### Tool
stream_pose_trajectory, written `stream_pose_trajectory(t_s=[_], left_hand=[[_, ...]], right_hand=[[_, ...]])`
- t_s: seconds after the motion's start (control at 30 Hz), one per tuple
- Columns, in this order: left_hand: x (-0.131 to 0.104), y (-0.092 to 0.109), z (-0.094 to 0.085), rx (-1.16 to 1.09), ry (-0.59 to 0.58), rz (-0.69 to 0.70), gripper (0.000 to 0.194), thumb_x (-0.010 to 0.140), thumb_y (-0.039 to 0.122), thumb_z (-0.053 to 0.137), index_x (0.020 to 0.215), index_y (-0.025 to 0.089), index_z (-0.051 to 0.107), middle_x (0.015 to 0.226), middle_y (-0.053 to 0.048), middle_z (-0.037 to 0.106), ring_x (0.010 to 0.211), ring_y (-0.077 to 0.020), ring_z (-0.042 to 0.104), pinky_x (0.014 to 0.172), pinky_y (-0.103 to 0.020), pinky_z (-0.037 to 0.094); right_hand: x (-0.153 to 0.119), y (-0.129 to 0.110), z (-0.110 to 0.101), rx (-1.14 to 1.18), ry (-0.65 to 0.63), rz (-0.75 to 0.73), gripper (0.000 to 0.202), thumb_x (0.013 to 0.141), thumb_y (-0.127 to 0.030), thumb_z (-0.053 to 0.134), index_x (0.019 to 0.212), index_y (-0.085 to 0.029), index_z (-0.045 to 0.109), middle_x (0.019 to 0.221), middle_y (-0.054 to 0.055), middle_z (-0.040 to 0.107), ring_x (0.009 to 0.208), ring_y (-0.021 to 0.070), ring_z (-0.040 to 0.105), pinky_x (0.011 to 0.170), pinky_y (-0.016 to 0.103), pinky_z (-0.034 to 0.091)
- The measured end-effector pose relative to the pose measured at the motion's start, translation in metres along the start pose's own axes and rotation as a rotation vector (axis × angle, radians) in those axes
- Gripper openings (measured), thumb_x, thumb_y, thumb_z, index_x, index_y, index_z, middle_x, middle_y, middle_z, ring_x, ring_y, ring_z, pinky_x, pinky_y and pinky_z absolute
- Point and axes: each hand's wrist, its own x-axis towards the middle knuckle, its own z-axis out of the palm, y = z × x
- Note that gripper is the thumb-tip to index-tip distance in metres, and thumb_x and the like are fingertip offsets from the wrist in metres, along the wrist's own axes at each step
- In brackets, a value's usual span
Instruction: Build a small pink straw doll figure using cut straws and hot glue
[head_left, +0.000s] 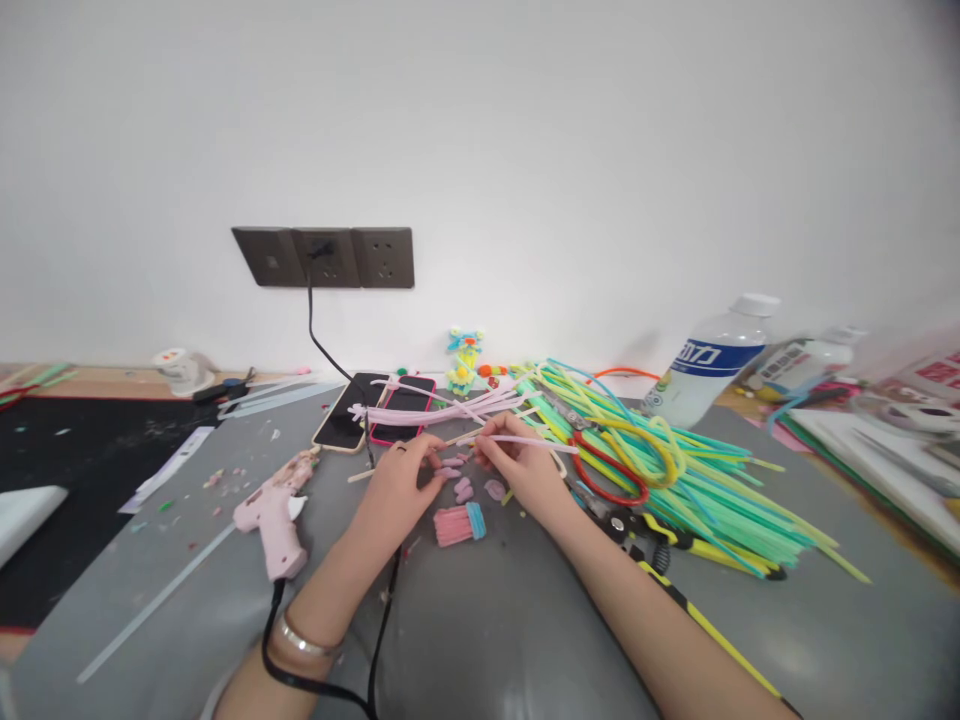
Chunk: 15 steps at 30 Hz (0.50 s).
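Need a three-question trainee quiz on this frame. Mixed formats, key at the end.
1. True or false: the pink glue gun lies to the left of the left hand.

2. Pick one. The small pink piece on the grey work surface has one end in another colour:
A) yellow
B) blue
C) red

3. Count: how many phones lie beyond the left hand, as seen by the wearer?

Key:
1. True
2. B
3. Two
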Motion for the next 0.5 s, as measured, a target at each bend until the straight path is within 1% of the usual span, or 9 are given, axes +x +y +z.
stream_pose_trajectory(t_s=[0.1, 0.23, 0.4, 0.5], left_hand=[[0.002, -0.002, 0.0, 0.032, 0.032, 0.03, 0.016, 0.088, 0.019, 0.06, 0.102, 0.02, 0.067, 0.094, -0.006, 0.071, 0.091, -0.0241, 0.065, 0.081, -0.037, 0.048], [0.007, -0.006, 0.004, -0.006, 0.011, 0.041, 0.021, 0.088, 0.01, 0.054, 0.093, 0.02, 0.073, 0.094, -0.007, 0.073, 0.091, -0.0232, 0.065, 0.083, -0.037, 0.049], [0.012, -0.004, 0.007, -0.06, 0.0, 0.001, 0.017, 0.083, 0.009, 0.062, 0.09, 0.02, 0.074, 0.088, -0.006, 0.072, 0.083, -0.0213, 0.066, 0.074, -0.034, 0.049], [0.012, -0.002, 0.006, -0.025, -0.018, -0.011, 0.013, 0.081, 0.011, 0.066, 0.086, 0.02, 0.074, 0.087, -0.005, 0.072, 0.083, -0.0218, 0.065, 0.076, -0.035, 0.048]], right_hand=[[0.003, 0.003, -0.002, 0.041, 0.025, 0.012, 0.031, 0.074, -0.049, 0.071, 0.076, -0.022, 0.055, 0.067, 0.0, 0.063, 0.061, 0.0162, 0.06, 0.061, 0.03, 0.049], [0.005, 0.004, -0.002, 0.105, 0.072, 0.018, 0.034, 0.071, -0.051, 0.074, 0.076, -0.021, 0.058, 0.067, 0.0, 0.063, 0.061, 0.0156, 0.059, 0.061, 0.029, 0.048], [0.002, 0.002, 0.001, 0.105, 0.066, -0.005, 0.032, 0.073, -0.05, 0.073, 0.076, -0.022, 0.059, 0.068, 0.0, 0.063, 0.063, 0.0161, 0.058, 0.064, 0.03, 0.049], [0.002, 0.0, 0.001, 0.1, 0.069, -0.007, 0.032, 0.072, -0.049, 0.074, 0.077, -0.021, 0.06, 0.069, 0.001, 0.063, 0.064, 0.0161, 0.058, 0.063, 0.029, 0.048]])
